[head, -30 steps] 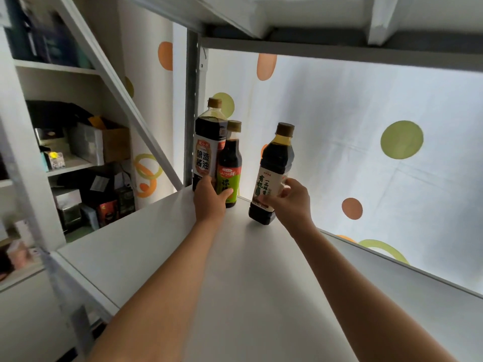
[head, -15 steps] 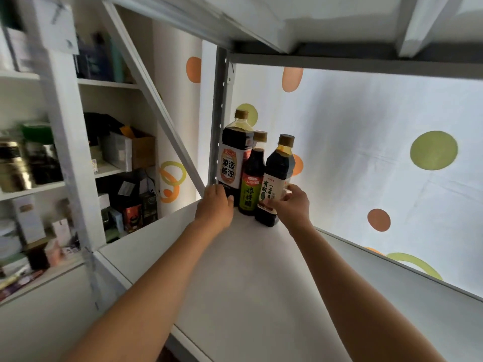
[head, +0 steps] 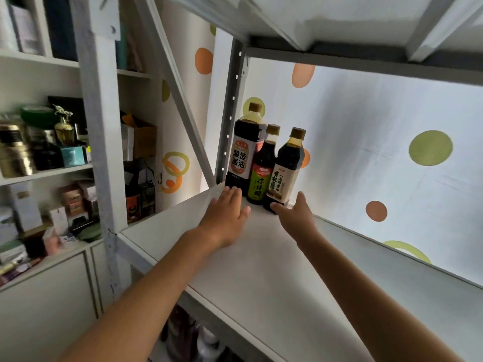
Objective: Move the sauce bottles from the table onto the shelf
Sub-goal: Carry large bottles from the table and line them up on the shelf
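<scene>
Item: three dark plastic sauce bottles — tall white-label (head: 244, 150), green-label (head: 262, 167), cream-label (head: 285, 171) — upright, bunched at white shelf board's (head: 261, 257) 11 o'clock corner | Left hand (head: 224, 218): flat, fingers straight, near tall bottle's base | Right hand (head: 296, 214): spread, seemingly brushing cream-label base | Advice: withdraw low, straight back, avoid nudging.

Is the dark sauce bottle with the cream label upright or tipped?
Upright: the dark sauce bottle with the cream label stands base-down on the white shelf.

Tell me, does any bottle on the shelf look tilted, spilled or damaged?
Nothing stands out. The three sauce bottles stand upright, capped, close together in the shelf back corner. No spill shows. Both the left hand and right hand are open near them.
</scene>
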